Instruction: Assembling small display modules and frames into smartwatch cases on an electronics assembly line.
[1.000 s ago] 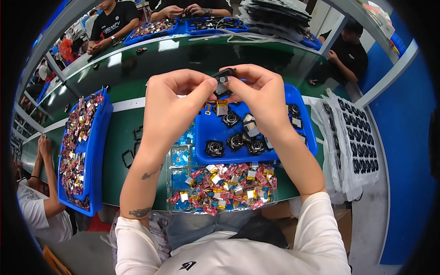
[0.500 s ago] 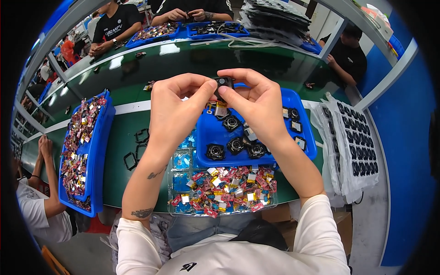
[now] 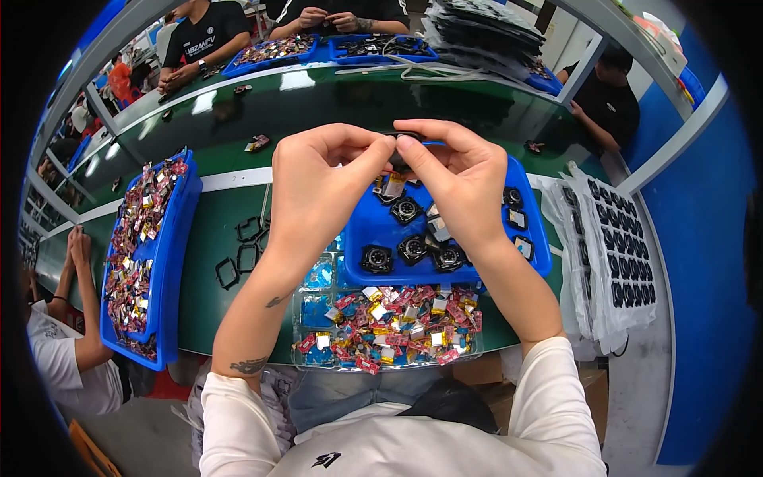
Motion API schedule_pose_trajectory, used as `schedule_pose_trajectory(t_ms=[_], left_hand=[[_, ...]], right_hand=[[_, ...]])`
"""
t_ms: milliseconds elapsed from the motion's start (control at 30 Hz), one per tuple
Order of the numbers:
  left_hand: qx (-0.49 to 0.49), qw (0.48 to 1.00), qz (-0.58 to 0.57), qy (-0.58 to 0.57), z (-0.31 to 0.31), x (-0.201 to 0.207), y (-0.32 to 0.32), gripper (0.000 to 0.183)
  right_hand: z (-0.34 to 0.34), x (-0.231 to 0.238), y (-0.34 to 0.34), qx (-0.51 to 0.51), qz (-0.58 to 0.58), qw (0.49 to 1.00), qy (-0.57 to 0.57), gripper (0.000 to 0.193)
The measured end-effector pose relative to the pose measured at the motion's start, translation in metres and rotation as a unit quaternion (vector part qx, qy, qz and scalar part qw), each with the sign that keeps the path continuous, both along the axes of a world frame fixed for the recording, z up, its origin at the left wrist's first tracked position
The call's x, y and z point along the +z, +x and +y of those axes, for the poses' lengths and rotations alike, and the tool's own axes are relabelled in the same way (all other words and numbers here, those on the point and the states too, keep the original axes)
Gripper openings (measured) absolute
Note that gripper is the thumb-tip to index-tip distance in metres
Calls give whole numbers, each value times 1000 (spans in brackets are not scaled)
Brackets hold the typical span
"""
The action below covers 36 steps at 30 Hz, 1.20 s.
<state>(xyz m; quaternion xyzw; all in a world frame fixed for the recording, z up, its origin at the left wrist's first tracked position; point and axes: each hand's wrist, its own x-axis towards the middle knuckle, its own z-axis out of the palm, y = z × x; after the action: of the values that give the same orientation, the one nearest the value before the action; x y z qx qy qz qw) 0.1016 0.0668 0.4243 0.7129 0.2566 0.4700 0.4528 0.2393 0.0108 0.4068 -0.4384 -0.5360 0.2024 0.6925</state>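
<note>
Between both hands, over the far edge of a blue tray [image 3: 364, 277], is a small black case [image 3: 399, 161] like a smartwatch body, mostly covered by my fingers. My left hand [image 3: 322, 179] pinches its left side with thumb and forefinger. On the other side, my right hand [image 3: 461, 183] grips it, thumb toward me. Black watch cases [image 3: 413, 249] lie in the tray below, some with silver batteries showing. Nearer me, a clear plastic tray [image 3: 316, 308] with blue patches carries a heap of red circuit boards with small batteries [image 3: 397, 326].
Several black frames [image 3: 247, 256] lie left on the green table. A blue bin of circuit boards [image 3: 176, 262] stands farther left, by a co-worker's hands [image 3: 77, 246]. At right are white sheets of black parts [image 3: 632, 246]. A green belt [image 3: 334, 103] runs beyond; co-workers sit across it.
The case has tipped in my fingers, so its dark face with a round spot no longer shows. Both hands appear slightly farther right.
</note>
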Motion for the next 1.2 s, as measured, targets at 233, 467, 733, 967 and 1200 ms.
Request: schedule_pose_trajectory(t_ms=[233,467,733,967,1200], left_hand=[[-40,998,-2,-51,-3,4,-4,17],[-99,993,15,-57,5,5,-8,18],[-146,977,-45,-146,7,-3,-2,21],[-86,987,-75,-115,9,1,0,20],[-9,997,-65,-49,24,26,-34,19]], right_hand=[[1,7,6,17,41,998,37,12],[-1,11,12,12,59,998,33,14],[-1,8,10,0,12,997,72,13],[-2,12,13,46,-2,998,48,16],[9,33,52,-38,-19,998,51,19]])
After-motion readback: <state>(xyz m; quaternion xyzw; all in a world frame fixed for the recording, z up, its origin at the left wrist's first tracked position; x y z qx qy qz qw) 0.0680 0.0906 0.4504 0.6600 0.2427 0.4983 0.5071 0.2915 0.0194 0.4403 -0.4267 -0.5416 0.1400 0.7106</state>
